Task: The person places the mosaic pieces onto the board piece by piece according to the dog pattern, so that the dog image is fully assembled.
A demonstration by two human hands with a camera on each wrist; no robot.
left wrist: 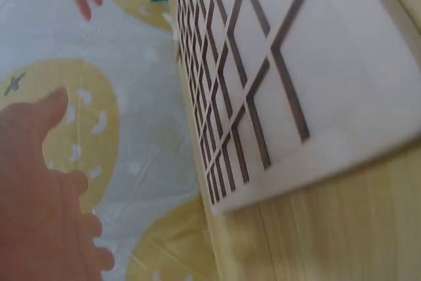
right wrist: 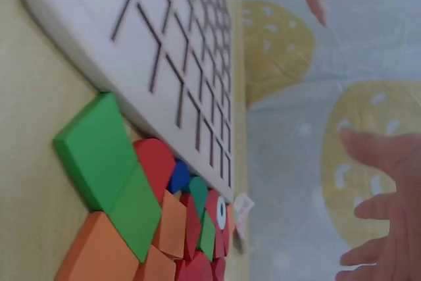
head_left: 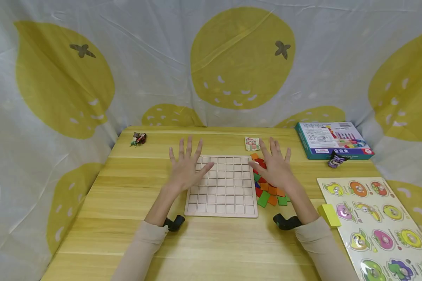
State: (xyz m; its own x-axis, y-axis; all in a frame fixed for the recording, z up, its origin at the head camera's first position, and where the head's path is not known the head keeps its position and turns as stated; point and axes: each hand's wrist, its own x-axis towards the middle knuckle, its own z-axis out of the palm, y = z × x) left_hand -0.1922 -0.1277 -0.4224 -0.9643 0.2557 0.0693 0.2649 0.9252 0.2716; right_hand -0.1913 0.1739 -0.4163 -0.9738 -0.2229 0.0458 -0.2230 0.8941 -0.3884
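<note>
A pale wooden grid board [head_left: 221,187] with square recesses lies flat on the table. My left hand [head_left: 186,168], fingers spread, is over the board's left edge and holds nothing. On the other side, my right hand [head_left: 276,168] is spread above a pile of coloured wooden pieces [head_left: 263,186], partly hiding it. Red, orange, green and blue pieces [right wrist: 158,208] lie against the board's right edge in the right wrist view. Both the left hand [left wrist: 39,189] and the right hand [right wrist: 388,208] appear raised off the table in the wrist views.
A small printed card [head_left: 252,144] lies behind the board. At the right are a boxed set [head_left: 334,140], a purple-black figurine [head_left: 336,159], a yellow block [head_left: 329,216] and a fruit puzzle board [head_left: 369,222]. Small figurines [head_left: 138,139] stand at the back left. A lemon-print curtain [head_left: 154,58] hangs behind.
</note>
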